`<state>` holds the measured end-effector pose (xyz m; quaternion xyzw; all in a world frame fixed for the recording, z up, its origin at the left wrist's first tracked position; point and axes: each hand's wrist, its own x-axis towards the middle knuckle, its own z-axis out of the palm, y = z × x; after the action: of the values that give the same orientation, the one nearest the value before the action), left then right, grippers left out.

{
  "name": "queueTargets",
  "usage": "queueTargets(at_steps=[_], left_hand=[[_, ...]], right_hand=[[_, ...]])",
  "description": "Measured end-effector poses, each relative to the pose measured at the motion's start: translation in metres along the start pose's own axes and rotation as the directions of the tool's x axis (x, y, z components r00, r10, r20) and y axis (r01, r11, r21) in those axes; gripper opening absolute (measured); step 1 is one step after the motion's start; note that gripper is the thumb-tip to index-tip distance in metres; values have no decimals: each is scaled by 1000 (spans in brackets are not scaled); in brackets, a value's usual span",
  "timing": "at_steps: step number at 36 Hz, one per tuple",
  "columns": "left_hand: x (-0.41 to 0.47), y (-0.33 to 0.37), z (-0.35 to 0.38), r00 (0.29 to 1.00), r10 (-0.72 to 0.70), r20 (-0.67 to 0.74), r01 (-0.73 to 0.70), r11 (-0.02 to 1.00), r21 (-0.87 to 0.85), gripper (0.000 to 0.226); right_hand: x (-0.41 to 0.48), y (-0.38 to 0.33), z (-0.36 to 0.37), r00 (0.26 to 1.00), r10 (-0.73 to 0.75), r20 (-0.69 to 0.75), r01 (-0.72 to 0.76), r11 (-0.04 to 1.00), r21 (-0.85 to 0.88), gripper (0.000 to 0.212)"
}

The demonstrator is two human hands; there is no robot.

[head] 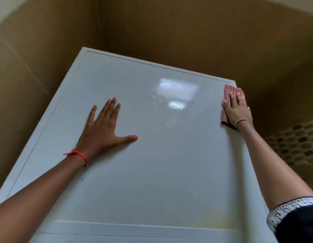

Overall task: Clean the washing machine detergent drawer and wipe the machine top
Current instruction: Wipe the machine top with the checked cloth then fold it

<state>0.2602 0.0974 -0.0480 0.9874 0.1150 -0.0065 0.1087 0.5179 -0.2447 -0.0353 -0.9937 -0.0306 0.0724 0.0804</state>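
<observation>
Glare (176,90) lies in two bright patches on the far half of the machine top (152,172), a smooth, pale grey-white panel that fills the middle of the view and runs away from the camera toward a corner of the room. A thin recessed line follows the panel's left and far edges, and a raised seam crosses it near the bottom of the picture. The left hand (103,130) lies flat on the panel left of centre, fingers straight and spread, thumb out to the right, holding nothing; a red thread bracelet (77,154) circles its wrist. The right hand (237,109) is at the far right corner, its fingers stretched flat on a folded pink ribbed cloth (230,91) and pressing it against the panel at the right edge, with cloth showing beyond the fingertips and under the heel of the hand. A thin bangle (240,122) sits on that wrist. Tan-brown walls (169,32) close in behind and on both sides, blurred. Low on the right, past the machine's edge, is a surface with a dark pebble-like pattern (296,142). A dark sleeve with a patterned white hem (292,216) shows at the lower right.
</observation>
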Motion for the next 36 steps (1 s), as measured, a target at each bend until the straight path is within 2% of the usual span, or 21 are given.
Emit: queueTargets(at_steps=[10,15,19,21,24,26,30,36], left_hand=[[-2,0,-2,1000,27,3,-27,998,-61,127],[-5,-2,-2,999,44,-1,-44,997,-66,127],[-4,-4,-4,998,50,38,-47,996,-80,126],[-6,-4,-8,996,72,61,-66,993,-100,118],[-19,-4,-16,989,145,23,-138,973,-184,117],[-38,-8,-22,969,243,43,-226,945,-236,118],[-98,-29,-32,874,478,85,-458,871,-180,112],[-186,-67,-24,841,522,142,-517,853,-75,106]], right_hand=[[-179,59,18,1000,-12,-10,13,1000,17,60],[-271,77,27,999,15,-33,-14,1000,25,79],[-309,75,39,995,-70,-69,71,997,14,83],[-325,67,48,985,-134,-113,138,990,28,79],[-347,51,59,959,-187,-213,199,979,37,64],[-353,45,62,953,-183,-242,201,978,49,61],[-354,46,60,956,-193,-219,204,978,29,64],[-361,39,56,950,-190,-249,202,979,26,62]])
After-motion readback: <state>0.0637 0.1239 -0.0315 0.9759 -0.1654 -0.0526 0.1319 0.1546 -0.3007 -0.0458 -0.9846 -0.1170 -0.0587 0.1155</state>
